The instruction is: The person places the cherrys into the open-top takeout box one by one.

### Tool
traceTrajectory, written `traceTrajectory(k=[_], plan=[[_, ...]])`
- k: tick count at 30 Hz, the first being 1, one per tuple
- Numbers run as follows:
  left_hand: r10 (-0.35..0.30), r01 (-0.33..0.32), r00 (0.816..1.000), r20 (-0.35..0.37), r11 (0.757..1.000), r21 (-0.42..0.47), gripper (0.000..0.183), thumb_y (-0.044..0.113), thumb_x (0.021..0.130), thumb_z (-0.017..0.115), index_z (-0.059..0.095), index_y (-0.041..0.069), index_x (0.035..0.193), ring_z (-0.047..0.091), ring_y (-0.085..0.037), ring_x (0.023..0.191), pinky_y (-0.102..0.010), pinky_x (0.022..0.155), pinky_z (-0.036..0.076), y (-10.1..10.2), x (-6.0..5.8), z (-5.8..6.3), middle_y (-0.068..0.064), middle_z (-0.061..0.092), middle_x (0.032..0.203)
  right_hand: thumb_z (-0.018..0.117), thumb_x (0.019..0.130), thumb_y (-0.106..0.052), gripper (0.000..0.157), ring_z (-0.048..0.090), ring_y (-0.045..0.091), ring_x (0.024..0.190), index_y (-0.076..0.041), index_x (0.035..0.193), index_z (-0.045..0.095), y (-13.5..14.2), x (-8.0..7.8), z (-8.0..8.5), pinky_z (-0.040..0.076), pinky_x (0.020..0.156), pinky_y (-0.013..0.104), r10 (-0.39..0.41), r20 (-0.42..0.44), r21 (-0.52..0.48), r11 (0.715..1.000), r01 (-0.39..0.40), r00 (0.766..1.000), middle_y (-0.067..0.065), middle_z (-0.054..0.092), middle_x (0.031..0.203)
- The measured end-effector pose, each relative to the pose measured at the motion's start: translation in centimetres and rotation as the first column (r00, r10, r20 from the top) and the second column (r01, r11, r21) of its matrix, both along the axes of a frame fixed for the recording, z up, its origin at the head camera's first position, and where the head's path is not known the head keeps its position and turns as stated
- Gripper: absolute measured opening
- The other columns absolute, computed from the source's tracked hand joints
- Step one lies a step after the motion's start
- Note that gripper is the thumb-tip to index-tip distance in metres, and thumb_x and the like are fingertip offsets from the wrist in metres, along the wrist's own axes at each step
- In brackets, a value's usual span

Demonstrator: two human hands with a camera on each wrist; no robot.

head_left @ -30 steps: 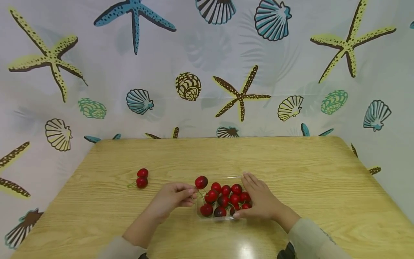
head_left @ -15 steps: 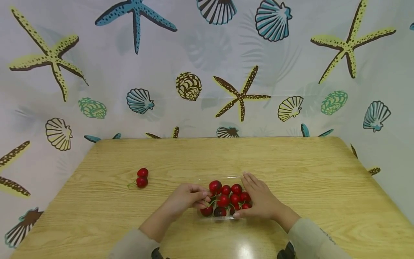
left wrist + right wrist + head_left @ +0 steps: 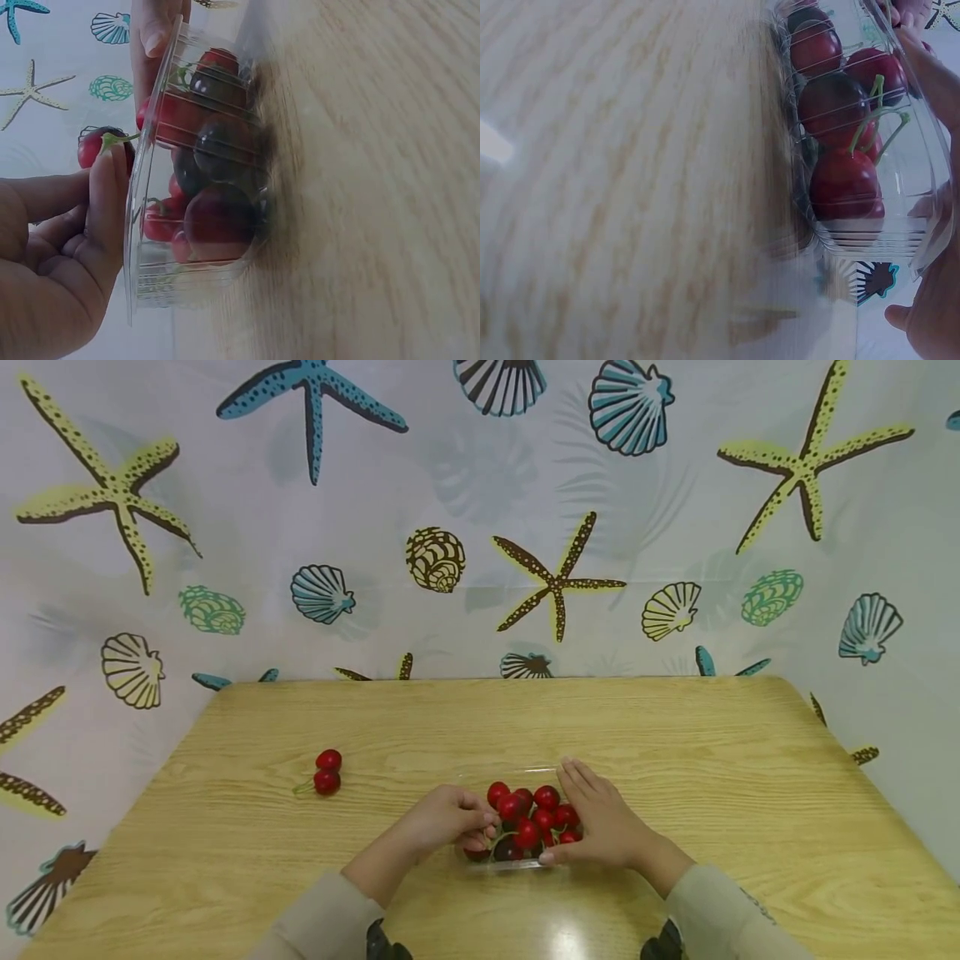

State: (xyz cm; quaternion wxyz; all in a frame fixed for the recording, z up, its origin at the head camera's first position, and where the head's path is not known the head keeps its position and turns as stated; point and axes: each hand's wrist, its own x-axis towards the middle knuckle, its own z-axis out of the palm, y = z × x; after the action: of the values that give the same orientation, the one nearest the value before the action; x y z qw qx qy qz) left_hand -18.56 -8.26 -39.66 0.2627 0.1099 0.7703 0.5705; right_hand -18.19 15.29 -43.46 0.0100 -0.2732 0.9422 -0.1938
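Note:
A clear plastic box [image 3: 517,867] with several red and dark red cherries [image 3: 547,797] in it stands on the wooden table. At its left end my left hand [image 3: 454,820] pinches a green cherry stem [image 3: 112,139] between thumb and fingertips, just above the rim. One cherry [image 3: 91,148] hangs beside those fingertips in the left wrist view; from them the stem runs on toward a cherry [image 3: 527,834] over the others. My right hand [image 3: 611,827] rests on the right end of the box, fingers straight toward the far rim and thumb along the near rim.
Two cherries [image 3: 327,782] lie together on the table [image 3: 225,843] left of the box, a green stem pointing left. Behind the table hangs a pale cloth [image 3: 480,485] printed with starfish and shells.
My left hand has moved right, carrying the cherries by the stem from the box's left edge to over the cherries inside. My right hand has stayed in place.

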Motion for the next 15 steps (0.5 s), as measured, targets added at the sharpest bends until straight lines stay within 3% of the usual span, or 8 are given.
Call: traceTrajectory(k=[6, 15], plan=[[-0.017, 0.009, 0.998, -0.066, 0.992, -0.126, 0.017, 0.001, 0.087, 0.048, 0.061, -0.008, 0.08, 0.056, -0.01, 0.055, -0.027, 0.056, 0.049, 0.08, -0.37, -0.05, -0.007, 0.059, 0.068, 0.052, 0.063, -0.07, 0.109, 0.005, 0.027, 0.129, 0.001, 0.136, 0.014, 0.01, -0.09, -0.11, 0.011, 0.098, 0.05, 0.002, -0.002, 0.007, 1.0, -0.002, 1.0, 0.012, 0.006, 0.142], [-0.009, -0.019, 0.994, -0.113, 0.97, -0.244, 0.015, -0.002, 0.084, 0.05, 0.062, -0.007, 0.077, 0.051, -0.007, 0.046, -0.024, 0.05, 0.048, 0.96, -0.45, 0.15, -0.006, 0.057, 0.061, 0.052, 0.064, -0.07, 0.109, 0.005, 0.027, 0.129, 0.003, 0.136, 0.015, 0.03, -0.05, -0.05, 0.012, 0.098, 0.05, 0.007, -0.004, 0.012, 1.0, -0.007, 1.0, 0.013, 0.007, 0.142]])
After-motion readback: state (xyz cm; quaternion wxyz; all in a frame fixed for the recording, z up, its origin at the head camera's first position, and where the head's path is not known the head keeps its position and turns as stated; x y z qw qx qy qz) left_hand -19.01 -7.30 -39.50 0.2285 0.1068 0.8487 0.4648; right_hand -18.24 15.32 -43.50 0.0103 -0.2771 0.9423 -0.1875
